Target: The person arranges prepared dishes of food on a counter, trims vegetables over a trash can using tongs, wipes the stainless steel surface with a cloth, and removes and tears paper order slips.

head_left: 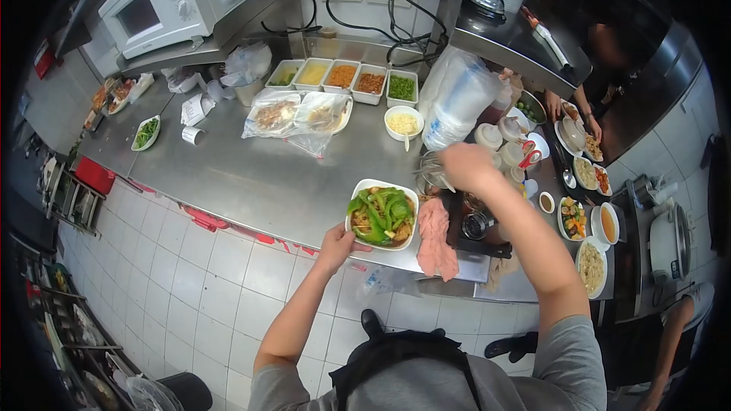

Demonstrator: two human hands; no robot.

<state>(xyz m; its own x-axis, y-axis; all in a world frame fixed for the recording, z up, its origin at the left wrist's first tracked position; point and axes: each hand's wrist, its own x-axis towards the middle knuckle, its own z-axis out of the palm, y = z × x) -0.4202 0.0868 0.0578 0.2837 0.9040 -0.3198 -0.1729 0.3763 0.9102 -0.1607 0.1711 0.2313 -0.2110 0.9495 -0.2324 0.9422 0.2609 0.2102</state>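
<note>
My left hand (337, 248) grips the near left rim of a square white bowl (352, 237) at the counter's front edge. Green leafy vegetables (381, 211) cover brownish food in the bowl. My right hand (470, 167) is closed over a group of metal utensils (431, 173) to the bowl's upper right. Its fingertips point away from view, so what they hold cannot be made out. A pink cloth (436, 237) lies just right of the bowl.
Behind are a small bowl of chopped garlic (403, 123), trays of toppings (344, 76), plastic-wrapped food (295, 116) and a plastic bag roll (457, 95). Squeeze bottles (489, 135) and filled dishes (591, 266) stand at right. Another person's hands (594, 125) reach over dishes.
</note>
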